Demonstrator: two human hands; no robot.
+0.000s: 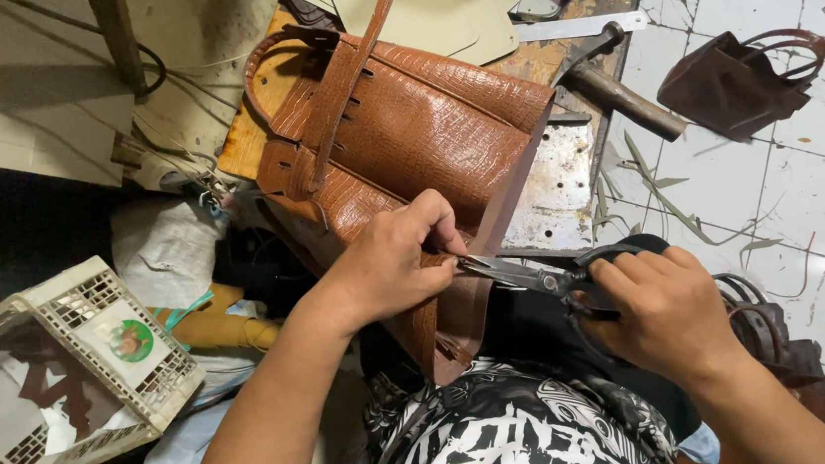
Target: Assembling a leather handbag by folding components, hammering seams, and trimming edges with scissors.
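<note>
Hammer [619, 94], white crate [67, 372], dark bag [733, 84]

Person wearing black-and-white shirt [510, 432] with bold jagged print (lettering-like shapes, unreadable). Both forearms showing bare, no sleeves reaching them. Left hand [390, 264] and right hand [663, 314] wearing no gloves, rings or watch.

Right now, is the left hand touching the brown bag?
Touching. The head view shows the left hand pinching the edge of the brown textured bag, with its fingers pressed on the leather beside the scissors held by the right hand.
</note>
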